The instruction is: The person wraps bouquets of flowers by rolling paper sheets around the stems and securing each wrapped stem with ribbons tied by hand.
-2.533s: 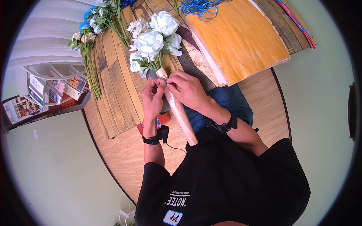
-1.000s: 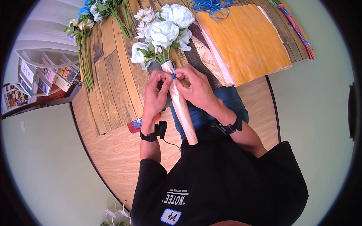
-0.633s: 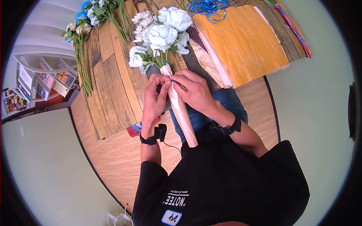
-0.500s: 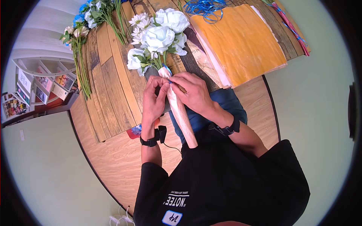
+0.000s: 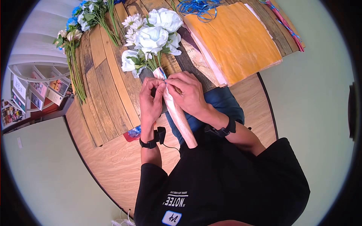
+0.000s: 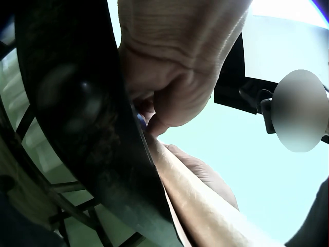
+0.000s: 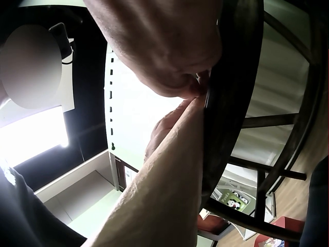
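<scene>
A bouquet of white flowers point(image 5: 152, 38) lies at the table's near edge, its stems wrapped in pale pink paper point(image 5: 178, 116) that reaches down to the person's lap. Blue ribbon point(image 5: 162, 71) circles the top of the wrap. The left hand point(image 5: 151, 98) pinches the ribbon between thumb and finger at the front of the wrap. From the other side the right hand point(image 5: 187, 92) pinches it too, fingertips almost touching the left ones. In the left wrist view the left hand point(image 6: 177, 62) is at the wrap point(image 6: 200, 200); the right wrist view shows the right hand point(image 7: 164, 46) above the paper point(image 7: 159, 185).
An orange paper stack point(image 5: 233, 41) lies on the right of the wooden table point(image 5: 109, 98), with loose blue ribbon point(image 5: 198, 8) at its top. A narrow pink bundle point(image 5: 284, 24) is at far right. Other flowers point(image 5: 75, 35) lie at the left. A red container point(image 5: 132, 135) stands below the table.
Earlier the ribbon loop stood out near the fingers; now it lies closer to the wrap, and the hands stay together at its front. The whole head view has shifted slightly.
</scene>
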`<state>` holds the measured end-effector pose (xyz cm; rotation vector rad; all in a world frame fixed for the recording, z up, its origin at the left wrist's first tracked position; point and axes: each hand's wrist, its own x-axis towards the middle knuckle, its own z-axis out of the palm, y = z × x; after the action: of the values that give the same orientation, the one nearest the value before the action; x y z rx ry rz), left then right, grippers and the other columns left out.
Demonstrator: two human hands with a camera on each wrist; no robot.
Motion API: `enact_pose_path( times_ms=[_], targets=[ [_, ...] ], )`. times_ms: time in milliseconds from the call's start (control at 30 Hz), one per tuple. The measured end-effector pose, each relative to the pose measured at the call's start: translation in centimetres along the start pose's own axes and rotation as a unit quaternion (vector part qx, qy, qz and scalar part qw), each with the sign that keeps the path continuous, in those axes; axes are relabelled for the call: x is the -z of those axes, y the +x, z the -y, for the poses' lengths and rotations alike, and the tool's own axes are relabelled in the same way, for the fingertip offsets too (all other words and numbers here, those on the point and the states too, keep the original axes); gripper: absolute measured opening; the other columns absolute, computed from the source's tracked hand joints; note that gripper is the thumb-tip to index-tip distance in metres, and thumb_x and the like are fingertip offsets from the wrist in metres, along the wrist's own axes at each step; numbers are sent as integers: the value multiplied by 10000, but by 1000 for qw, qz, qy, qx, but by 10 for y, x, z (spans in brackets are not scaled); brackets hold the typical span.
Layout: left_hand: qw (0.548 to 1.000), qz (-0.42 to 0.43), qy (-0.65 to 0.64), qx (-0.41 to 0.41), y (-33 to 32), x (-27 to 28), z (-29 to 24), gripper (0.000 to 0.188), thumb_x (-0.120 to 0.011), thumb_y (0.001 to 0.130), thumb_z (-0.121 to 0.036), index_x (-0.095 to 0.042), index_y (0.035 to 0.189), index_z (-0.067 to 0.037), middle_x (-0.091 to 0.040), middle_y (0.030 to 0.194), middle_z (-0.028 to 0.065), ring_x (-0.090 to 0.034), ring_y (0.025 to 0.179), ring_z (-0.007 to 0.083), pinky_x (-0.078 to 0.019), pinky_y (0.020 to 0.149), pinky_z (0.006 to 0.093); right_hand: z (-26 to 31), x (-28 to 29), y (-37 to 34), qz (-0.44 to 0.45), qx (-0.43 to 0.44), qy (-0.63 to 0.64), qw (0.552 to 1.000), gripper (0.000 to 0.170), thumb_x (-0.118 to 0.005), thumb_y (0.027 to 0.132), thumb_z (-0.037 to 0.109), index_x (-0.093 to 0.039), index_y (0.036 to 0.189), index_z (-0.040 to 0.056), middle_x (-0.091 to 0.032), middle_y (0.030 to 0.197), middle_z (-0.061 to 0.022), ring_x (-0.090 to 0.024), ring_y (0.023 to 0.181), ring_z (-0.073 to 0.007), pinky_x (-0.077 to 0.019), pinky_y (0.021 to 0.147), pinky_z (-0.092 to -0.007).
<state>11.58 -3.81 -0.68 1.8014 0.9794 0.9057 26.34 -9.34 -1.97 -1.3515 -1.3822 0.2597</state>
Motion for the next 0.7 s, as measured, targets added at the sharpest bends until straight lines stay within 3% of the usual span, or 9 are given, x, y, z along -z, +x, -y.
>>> enact_pose_path(
  times_ms=[267,333,700],
  targets=[
    [992,-60,92,-60,-7,-9,-1,89,-711,906,-22,-657,967,14,-594,891,98,-588,814,211,-484,746,300,0,2,3,15,-15,14,1000,152,-722,812,12,-719,960,-20,-695,997,-112,-643,906,-294,-516,796,-374],
    [981,-83,125,-120,-7,-11,-1,124,-732,875,-2,-680,987,2,-601,888,113,-614,795,231,-500,706,311,0,3,3,20,-19,16,999,150,-717,806,-9,-712,954,-27,-693,1012,-113,-643,922,-294,-518,808,-375],
    [943,-92,264,-180,-11,-13,-5,202,-769,809,-10,-707,998,-38,-618,868,93,-646,717,253,-519,597,345,-4,3,5,24,0,25,999,131,-688,815,3,-693,944,-21,-667,1032,-81,-605,921,-293,-470,799,-388]
  ],
)
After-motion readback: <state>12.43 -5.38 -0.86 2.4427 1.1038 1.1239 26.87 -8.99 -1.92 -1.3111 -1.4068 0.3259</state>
